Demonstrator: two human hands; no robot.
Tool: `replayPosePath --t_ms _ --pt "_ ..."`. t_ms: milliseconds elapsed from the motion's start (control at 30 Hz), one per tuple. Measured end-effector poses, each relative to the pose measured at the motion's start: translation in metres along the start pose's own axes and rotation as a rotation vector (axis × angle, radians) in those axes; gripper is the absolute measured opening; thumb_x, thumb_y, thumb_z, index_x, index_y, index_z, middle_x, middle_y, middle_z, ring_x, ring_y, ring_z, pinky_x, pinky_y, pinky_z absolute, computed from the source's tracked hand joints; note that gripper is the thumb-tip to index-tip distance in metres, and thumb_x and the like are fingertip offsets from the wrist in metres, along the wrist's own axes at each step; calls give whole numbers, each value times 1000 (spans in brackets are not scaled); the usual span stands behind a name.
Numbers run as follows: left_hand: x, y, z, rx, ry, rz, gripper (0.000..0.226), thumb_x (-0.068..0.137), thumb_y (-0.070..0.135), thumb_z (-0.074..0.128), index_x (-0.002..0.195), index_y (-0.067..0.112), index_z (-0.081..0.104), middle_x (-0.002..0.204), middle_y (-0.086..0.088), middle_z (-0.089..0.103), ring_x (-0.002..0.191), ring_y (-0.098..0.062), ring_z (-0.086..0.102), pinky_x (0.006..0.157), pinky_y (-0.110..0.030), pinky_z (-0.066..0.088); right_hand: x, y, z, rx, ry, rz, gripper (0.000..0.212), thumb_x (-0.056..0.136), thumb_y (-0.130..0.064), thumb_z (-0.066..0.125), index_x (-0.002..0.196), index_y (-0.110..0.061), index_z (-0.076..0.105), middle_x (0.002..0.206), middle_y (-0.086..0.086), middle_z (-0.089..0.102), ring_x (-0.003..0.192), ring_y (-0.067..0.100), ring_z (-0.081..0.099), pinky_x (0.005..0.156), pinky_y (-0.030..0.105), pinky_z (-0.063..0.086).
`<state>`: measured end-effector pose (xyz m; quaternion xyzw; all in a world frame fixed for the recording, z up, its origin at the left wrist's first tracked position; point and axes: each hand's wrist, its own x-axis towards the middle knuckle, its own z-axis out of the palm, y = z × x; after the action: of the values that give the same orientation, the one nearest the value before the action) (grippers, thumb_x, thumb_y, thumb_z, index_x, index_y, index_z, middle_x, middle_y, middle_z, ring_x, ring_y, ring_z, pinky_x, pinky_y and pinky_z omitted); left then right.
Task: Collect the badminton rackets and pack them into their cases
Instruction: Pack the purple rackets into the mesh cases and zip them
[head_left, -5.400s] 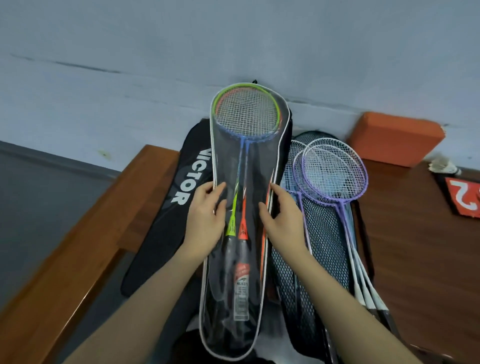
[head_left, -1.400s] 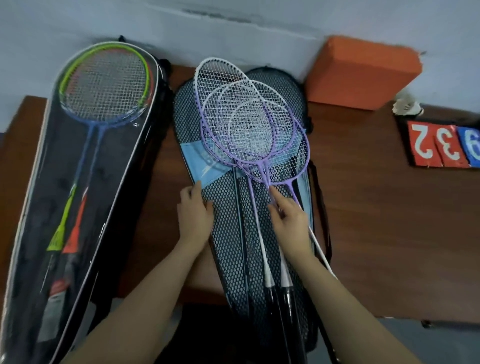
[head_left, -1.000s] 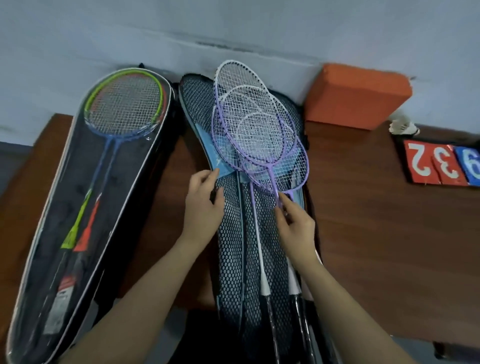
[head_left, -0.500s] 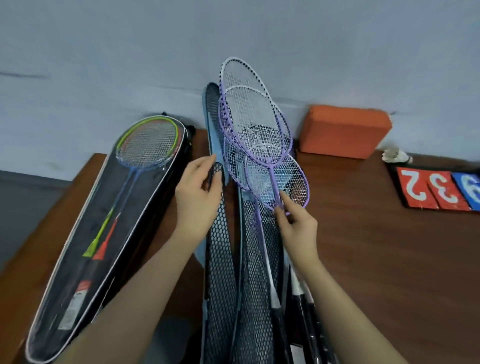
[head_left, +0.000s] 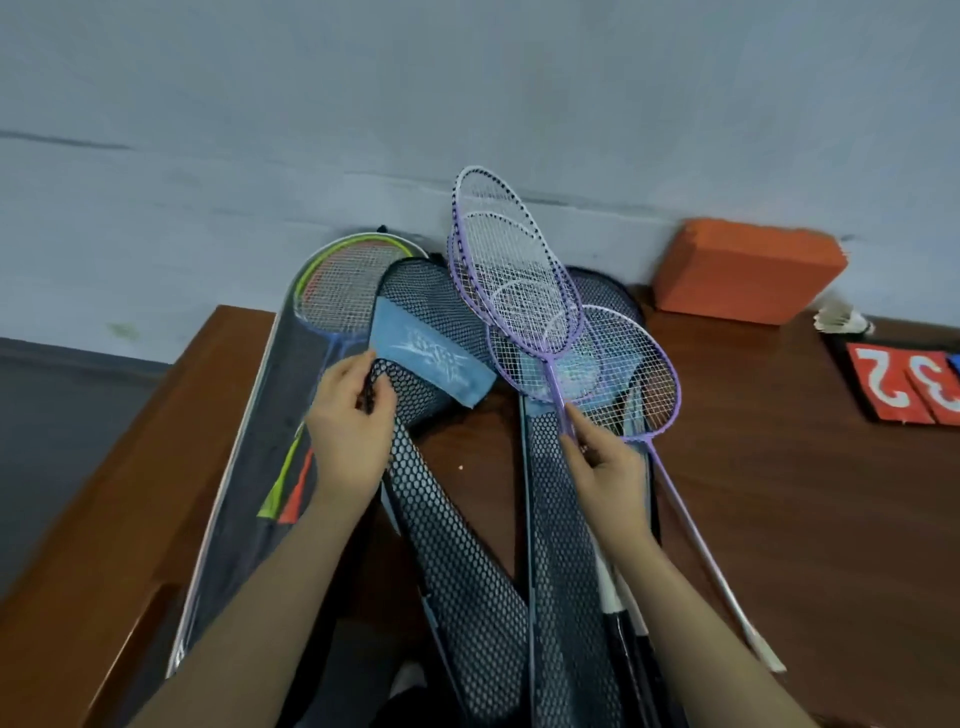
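Left hand (head_left: 349, 422) pinches the edge of a black mesh racket case flap with a blue fabric patch (head_left: 431, 358), grip clamped on the mesh, folding it open leftward over the clear-fronted case holding green and orange rackets (head_left: 332, 296). Right hand (head_left: 605, 467) has its grip clamped on the shafts of the purple-framed badminton rackets (head_left: 519, 291), heads tilted up against the grey wall (head_left: 467, 104), above the open mesh case on the brown wooden counter (head_left: 805, 467). Orange foam block (head_left: 748, 270) sits at the back right.

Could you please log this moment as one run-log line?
left hand: pulling mesh case flap open | right hand: holding purple rackets raised
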<state>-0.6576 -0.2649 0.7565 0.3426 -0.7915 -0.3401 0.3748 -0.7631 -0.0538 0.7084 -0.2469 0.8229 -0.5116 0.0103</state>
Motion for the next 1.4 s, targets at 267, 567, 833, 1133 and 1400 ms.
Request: replayPosePath --t_ms 267,567,833,1133,1400 --pt "7 -92 -27 301 -297 -30 33 89 10 55 120 -1 58 114 -18 55 100 -32 55 81 -39 44 -21 -19 60 -93 -26 123 39 89 -4 59 127 -8 55 80 -18 59 61 -7 54 57 3 37" --pt "18 -76 18 527 -442 495 23 76 22 64 93 8 69 102 -10 65 99 -30 59 85 -38 28 -25 -12 67 -201 59 171 38 90 -7 58 128 -14 56 67 -7 55 52 4 44 51 23 38" --pt "28 -76 87 651 -687 485 52 81 52 59 114 12 61 124 -8 52 120 -27 41 98 -42 21 -9 13 52 -217 99 207 40 91 -9 56 129 -21 55 81 2 62 57 9 47 50 31 40" --pt "35 -114 111 541 -659 323 22 85 30 61 92 12 73 106 -1 62 111 -28 47 93 -38 16 2 42 59 -245 22 260 40 91 -8 56 130 -16 54 99 -1 65 72 2 55 59 7 42" --pt "40 -82 94 201 -333 291 22 80 34 60 77 17 73 85 5 65 97 -18 45 80 -34 20 11 41 54 -174 69 252 41 93 -9 54 133 -19 50 78 -1 55 59 11 46 52 31 42"
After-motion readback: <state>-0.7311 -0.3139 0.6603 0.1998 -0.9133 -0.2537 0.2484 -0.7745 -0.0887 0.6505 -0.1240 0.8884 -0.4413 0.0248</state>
